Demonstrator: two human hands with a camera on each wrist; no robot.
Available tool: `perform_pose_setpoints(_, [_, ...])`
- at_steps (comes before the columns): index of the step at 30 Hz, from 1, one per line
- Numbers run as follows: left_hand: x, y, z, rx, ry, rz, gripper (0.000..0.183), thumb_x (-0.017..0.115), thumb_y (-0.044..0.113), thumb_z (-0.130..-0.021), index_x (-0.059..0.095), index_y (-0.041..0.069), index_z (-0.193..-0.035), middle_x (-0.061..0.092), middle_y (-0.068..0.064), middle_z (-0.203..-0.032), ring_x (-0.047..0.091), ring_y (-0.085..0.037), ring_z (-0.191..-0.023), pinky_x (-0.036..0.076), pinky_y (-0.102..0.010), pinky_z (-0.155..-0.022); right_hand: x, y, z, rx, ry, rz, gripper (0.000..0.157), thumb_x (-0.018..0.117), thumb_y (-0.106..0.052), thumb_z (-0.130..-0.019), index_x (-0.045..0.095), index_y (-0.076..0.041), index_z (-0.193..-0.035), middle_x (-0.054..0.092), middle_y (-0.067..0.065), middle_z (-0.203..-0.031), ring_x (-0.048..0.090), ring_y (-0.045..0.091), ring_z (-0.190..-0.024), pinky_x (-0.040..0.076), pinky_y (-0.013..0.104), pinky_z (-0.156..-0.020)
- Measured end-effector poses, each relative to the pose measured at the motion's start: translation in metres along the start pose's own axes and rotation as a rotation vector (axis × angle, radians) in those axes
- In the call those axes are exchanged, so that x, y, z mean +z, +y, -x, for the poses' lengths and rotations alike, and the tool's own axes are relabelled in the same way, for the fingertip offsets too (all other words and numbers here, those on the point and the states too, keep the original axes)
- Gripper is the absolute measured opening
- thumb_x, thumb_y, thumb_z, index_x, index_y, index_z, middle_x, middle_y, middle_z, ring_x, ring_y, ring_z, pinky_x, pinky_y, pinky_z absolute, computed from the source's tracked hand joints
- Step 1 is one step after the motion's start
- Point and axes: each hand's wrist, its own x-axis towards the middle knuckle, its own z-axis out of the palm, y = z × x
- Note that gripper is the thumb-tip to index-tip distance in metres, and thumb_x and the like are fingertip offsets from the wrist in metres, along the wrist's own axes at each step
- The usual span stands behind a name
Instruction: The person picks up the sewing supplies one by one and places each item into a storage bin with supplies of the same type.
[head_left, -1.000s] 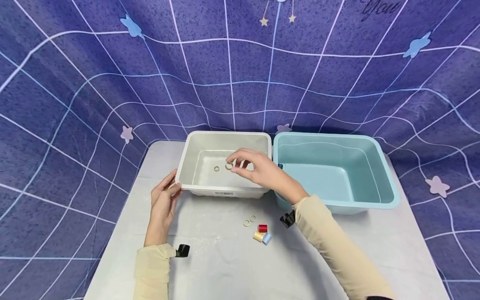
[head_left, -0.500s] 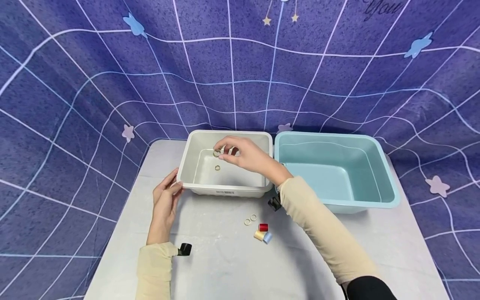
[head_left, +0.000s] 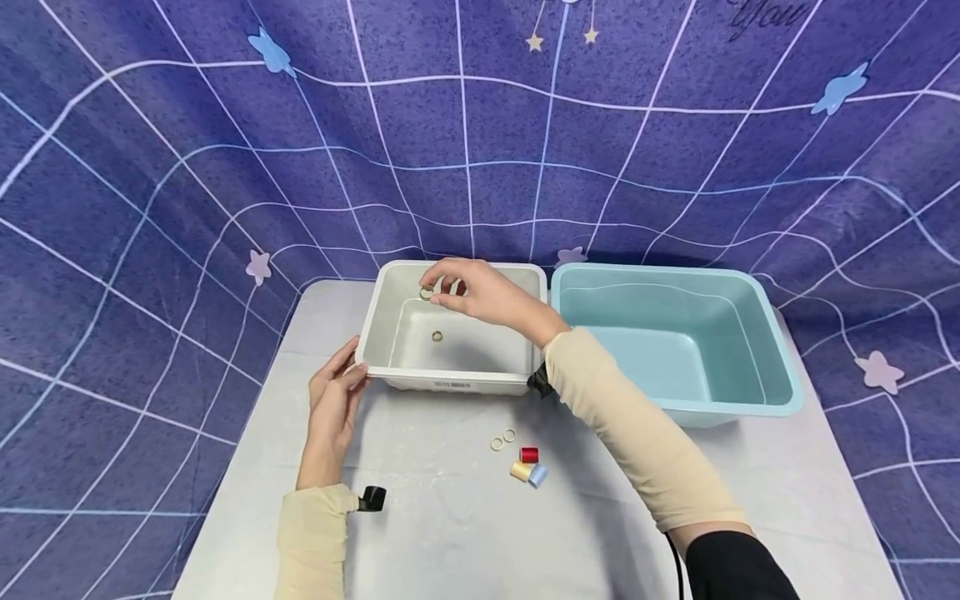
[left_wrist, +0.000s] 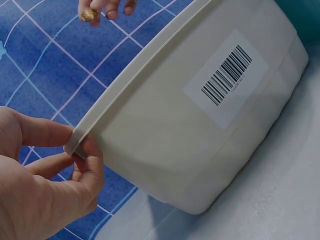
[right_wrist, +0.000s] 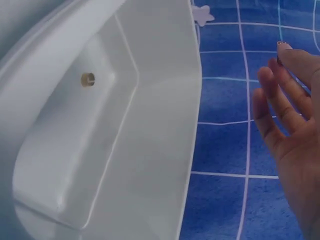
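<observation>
My right hand [head_left: 480, 292] pinches a gold ring [head_left: 426, 293] between thumb and fingertips, high over the back left part of the pale grey plastic basin [head_left: 420, 373]. The left wrist view also catches the held gold ring [left_wrist: 89, 15] above the rim. A second gold ring [head_left: 437, 336] lies on the basin's floor and appears as a small band in the right wrist view. My left hand [head_left: 330, 408] grips the basin's front left corner, thumb and fingers around the rim [left_wrist: 75, 140].
A light blue basin [head_left: 750, 408] stands right beside the grey one. On the table in front lie two pale rings [head_left: 497, 444], with a red thread spool [head_left: 528, 455], a yellow spool [head_left: 521, 472] and a blue spool [head_left: 537, 476]. A blue patterned curtain [head_left: 480, 192] hangs behind.
My right hand has moved left and toward the back of the grey basin, raising the pinched ring away from the ring on the floor. The left hand keeps its grip.
</observation>
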Motion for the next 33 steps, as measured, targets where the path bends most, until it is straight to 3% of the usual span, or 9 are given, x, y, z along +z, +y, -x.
perform_pose_setpoints(19, [-0.001, -0.002, -0.001, 0.017, -0.017, 0.009, 0.056, 0.054, -0.008, -0.093, 0.049, 0.01, -0.145, 0.05, -0.008, -0.14, 0.059, -0.012, -0.11, 0.055, -0.016, -0.078, 0.014, 0.033, -0.019, 0.141, -0.027, -0.005, 0.025, 0.066, -0.012, -0.094, 0.066, -0.009, -0.119, 0.069, 0.002, -0.116, 0.065, 0.018, -0.1, 0.053, 0.026, -0.083])
perform_pose_setpoints(33, [-0.002, -0.003, -0.003, 0.007, -0.009, 0.009, 0.054, 0.053, -0.007, -0.094, 0.051, 0.011, -0.144, 0.052, -0.004, -0.139, 0.059, -0.011, -0.112, 0.055, -0.014, -0.081, 0.018, 0.054, -0.03, 0.132, -0.081, 0.096, 0.024, 0.065, -0.009, -0.093, 0.068, -0.009, -0.116, 0.07, 0.004, -0.115, 0.065, 0.017, -0.097, 0.053, 0.026, -0.087])
